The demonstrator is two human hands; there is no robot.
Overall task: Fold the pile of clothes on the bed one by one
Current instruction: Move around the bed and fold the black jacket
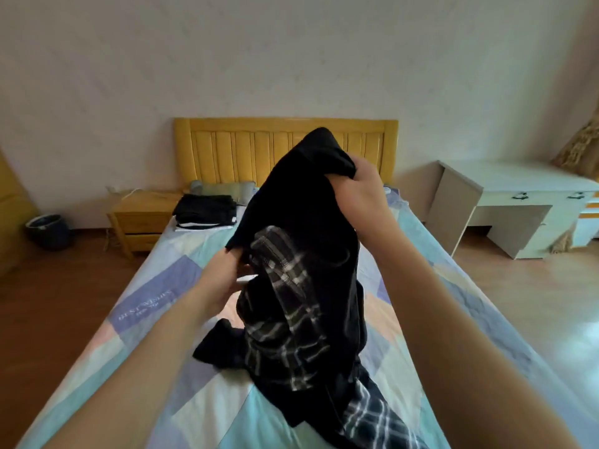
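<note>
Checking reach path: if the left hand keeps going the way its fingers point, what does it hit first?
Likely the black garment: the left hand points up-right into its lower edge, already touching it. The plaid cloth lies just beyond; depth unclear.

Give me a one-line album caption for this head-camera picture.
Both hands, right hand high and left hand lower, lift a black garment off the bed.

The head camera is looking forward and down along the bed (pixel 155 306) toward the headboard (pixel 227 147). It is sitting close above both forearms.
</note>
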